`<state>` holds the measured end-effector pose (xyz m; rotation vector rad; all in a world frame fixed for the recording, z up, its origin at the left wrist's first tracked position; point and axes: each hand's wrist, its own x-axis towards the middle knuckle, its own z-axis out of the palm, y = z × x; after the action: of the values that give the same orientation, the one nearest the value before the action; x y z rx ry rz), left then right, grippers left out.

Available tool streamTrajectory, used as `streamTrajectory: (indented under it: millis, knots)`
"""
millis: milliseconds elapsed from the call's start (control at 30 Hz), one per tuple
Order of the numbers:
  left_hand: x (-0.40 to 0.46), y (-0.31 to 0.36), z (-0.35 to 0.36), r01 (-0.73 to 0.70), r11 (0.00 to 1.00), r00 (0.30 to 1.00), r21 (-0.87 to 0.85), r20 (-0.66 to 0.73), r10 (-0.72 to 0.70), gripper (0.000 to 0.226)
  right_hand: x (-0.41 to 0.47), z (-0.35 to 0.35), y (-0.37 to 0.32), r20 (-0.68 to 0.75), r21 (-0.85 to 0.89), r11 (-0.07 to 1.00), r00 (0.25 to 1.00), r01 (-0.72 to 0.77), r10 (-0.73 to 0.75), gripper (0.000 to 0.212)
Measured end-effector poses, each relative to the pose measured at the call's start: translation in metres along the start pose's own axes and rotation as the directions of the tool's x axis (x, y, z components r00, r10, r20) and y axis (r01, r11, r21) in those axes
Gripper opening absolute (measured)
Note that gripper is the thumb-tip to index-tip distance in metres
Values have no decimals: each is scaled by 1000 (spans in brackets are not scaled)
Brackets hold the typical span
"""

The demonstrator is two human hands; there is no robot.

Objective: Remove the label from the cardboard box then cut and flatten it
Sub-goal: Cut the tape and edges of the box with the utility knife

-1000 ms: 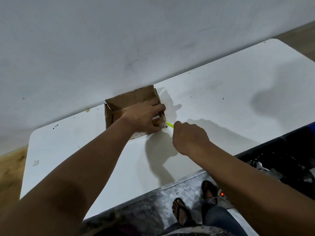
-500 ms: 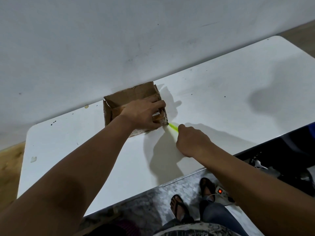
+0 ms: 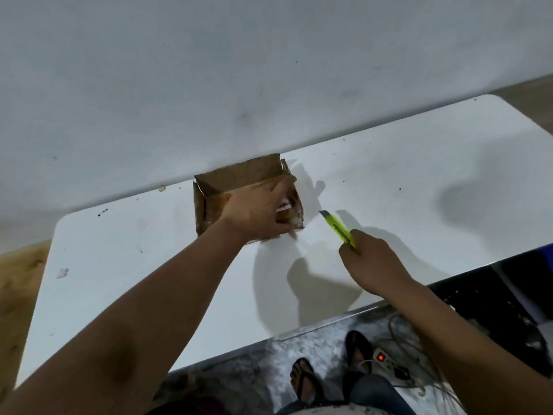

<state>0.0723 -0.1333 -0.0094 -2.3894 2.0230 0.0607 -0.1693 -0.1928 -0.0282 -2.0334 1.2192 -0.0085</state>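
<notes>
A small brown cardboard box [image 3: 236, 181] with raised flaps sits on the white table [image 3: 119, 265], against the wall. My left hand [image 3: 257, 215] presses down on its top and right side, fingers curled over the edge where torn white label remnants [image 3: 284, 206] show. My right hand [image 3: 374, 262] holds a yellow-green utility knife [image 3: 338, 227] to the right of the box. The blade tip points up-left and is apart from the cardboard.
A white wall [image 3: 269, 85] rises directly behind the box. Below the table's near edge lie my sandalled feet [image 3: 305, 381], a power strip [image 3: 386, 360] with a lit red switch, and cables. Dark clutter [image 3: 508, 295] sits at the right edge.
My right hand has drawn the knife back to the right and toward me, away from the box's lower right corner. More of the knife body now shows. My left hand stays on the box.
</notes>
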Motion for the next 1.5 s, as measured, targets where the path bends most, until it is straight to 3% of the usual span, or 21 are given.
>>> streamTrajectory:
  millis: [100, 200, 333, 433, 600, 733, 833, 933, 1067, 1267, 1500]
  knots:
    - [-5, -3, -2, 22, 994, 1000, -106, 0, -22, 80, 9, 8, -19, -65, 284, 958, 998, 27, -9, 23]
    - [-16, -19, 2, 62, 960, 996, -272, -48, -77, 58, 27, 15, -43, -164, 301, 948, 985, 101, -53, 32]
    - [-38, -48, 8, 249, 942, 947, -226, -145, -285, 35, 49, 22, -63, -190, 306, 943, 979, 132, -76, 38]
    - [-60, -68, 10, 355, 898, 918, -260, -82, -387, 31, 62, 26, -66, -213, 265, 953, 973, 150, -94, 35]
    - [-95, -82, 8, 305, 880, 949, -364, 38, -314, 33, 78, 28, -69, -249, 258, 951, 963, 171, -105, 32]
    - [-113, -81, 6, 219, 858, 973, -464, 42, -226, 42, 93, 21, -74, -266, 212, 957, 954, 196, -136, 28]
    - [-124, -78, 8, 157, 899, 988, -409, 67, -142, 52, 106, 18, -81, -282, 124, 965, 941, 231, -189, 20]
    - [-127, -73, 17, 97, 922, 995, -374, 1, -104, 42, 115, 17, -86, -299, 66, 960, 923, 273, -242, 20]
    - [-127, -71, 30, 124, 944, 990, -305, -26, -138, 42, 102, 23, -87, -339, 42, 964, 911, 262, -233, 25]
    - [-112, -48, 24, 199, 954, 977, -222, -33, -212, 32, 48, 40, -60, -208, 86, 971, 957, 224, -203, 22]
    - [-98, -35, 23, 251, 945, 961, -210, -65, -269, 42, -11, 62, -38, -5, 98, 961, 966, 258, -259, 19]
